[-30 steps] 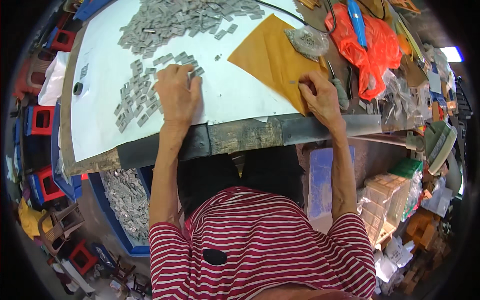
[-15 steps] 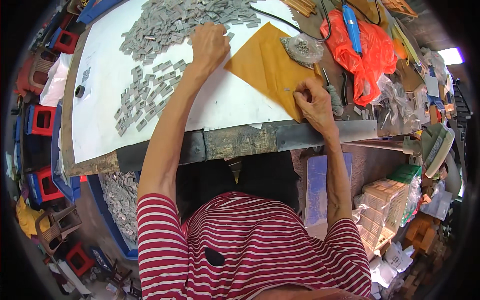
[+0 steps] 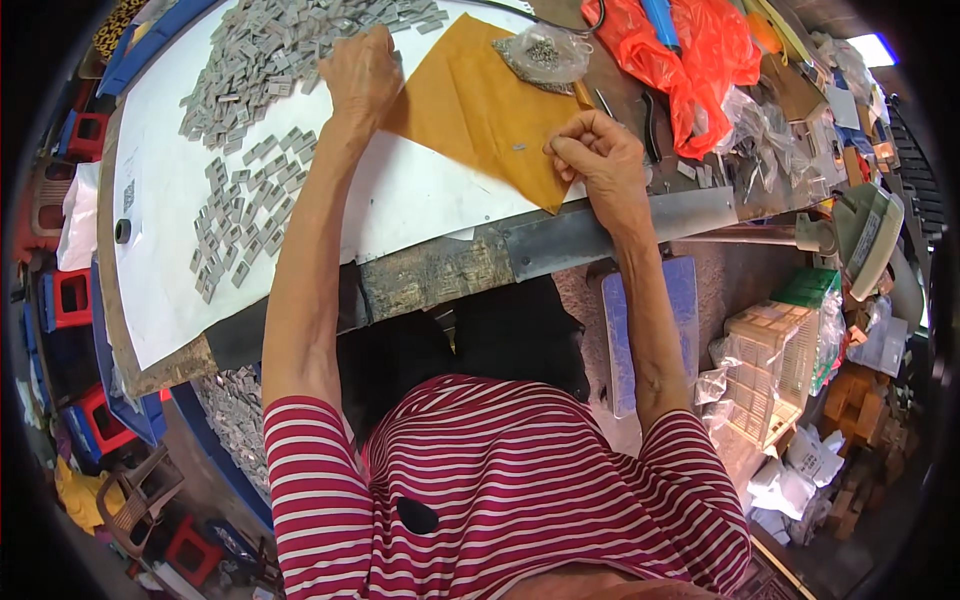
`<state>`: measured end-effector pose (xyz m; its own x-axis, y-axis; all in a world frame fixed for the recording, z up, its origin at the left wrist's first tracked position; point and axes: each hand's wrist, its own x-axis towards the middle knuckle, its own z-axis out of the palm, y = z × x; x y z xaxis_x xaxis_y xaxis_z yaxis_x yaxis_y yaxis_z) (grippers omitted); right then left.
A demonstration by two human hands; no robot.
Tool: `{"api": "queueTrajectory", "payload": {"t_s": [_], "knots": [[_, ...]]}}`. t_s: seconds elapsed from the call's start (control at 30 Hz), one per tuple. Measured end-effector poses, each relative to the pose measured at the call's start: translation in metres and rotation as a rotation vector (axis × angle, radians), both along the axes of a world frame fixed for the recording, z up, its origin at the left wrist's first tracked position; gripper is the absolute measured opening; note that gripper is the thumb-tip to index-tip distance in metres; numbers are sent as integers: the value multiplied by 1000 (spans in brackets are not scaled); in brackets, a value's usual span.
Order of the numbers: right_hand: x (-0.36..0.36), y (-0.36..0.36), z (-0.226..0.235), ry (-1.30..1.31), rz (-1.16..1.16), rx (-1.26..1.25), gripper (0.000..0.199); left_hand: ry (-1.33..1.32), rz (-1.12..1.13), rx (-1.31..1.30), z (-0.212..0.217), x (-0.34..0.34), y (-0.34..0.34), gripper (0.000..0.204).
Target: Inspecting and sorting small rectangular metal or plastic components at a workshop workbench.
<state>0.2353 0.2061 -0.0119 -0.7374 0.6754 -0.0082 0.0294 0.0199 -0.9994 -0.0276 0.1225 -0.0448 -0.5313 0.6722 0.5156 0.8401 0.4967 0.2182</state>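
Note:
My left hand [image 3: 362, 78] rests at the near right edge of a heap of small grey rectangular parts [image 3: 262, 62], beside the brown paper sheet [image 3: 478, 95]. Its fingers are curled down, and what they hold, if anything, is hidden. Over the right part of that paper, my right hand [image 3: 604, 158] has thumb and fingers pinched together; anything between them is too small to make out. One small grey piece [image 3: 519, 147] lies on the paper left of these fingertips. A looser group of grey parts [image 3: 243, 215] is spread on the white sheet [image 3: 400, 185], left of my left forearm.
A clear bag of tiny metal bits [image 3: 545, 57] sits on the paper's far side. Beyond are a red plastic bag [image 3: 690, 70] and a blue cylindrical tool [image 3: 661, 22]. A black ring [image 3: 123, 231] lies at left. Below the table edge stands a blue bin of grey parts [image 3: 205, 440].
The whole view has shifted and turned, so the table appears farther left and higher. Against the paper, my right hand has moved slightly right, away from the small grey piece. Both hands remain curled.

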Motion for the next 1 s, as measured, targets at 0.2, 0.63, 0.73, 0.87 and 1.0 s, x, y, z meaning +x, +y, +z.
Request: {"api": "queueTrajectory", "payload": {"t_s": [0.2, 0.63, 0.73, 0.87, 1.0], "knots": [[2, -8, 7, 15, -55, -134, 9, -307, -189, 374, 10, 16, -14, 18], [0, -20, 3, 70, 34, -259, 11, -1370, -376, 630, 47, 115, -95, 22], [1, -23, 5, 115, -7, -266, 11, -1508, -399, 610, 47, 135, -99, 19], [-3, -28, 12, 159, -35, -275, 13, -1585, -350, 584, 44, 146, -104, 16], [3, -25, 11, 91, 9, -290, 13, -1585, -354, 558, 41, 151, -106, 18]]}}
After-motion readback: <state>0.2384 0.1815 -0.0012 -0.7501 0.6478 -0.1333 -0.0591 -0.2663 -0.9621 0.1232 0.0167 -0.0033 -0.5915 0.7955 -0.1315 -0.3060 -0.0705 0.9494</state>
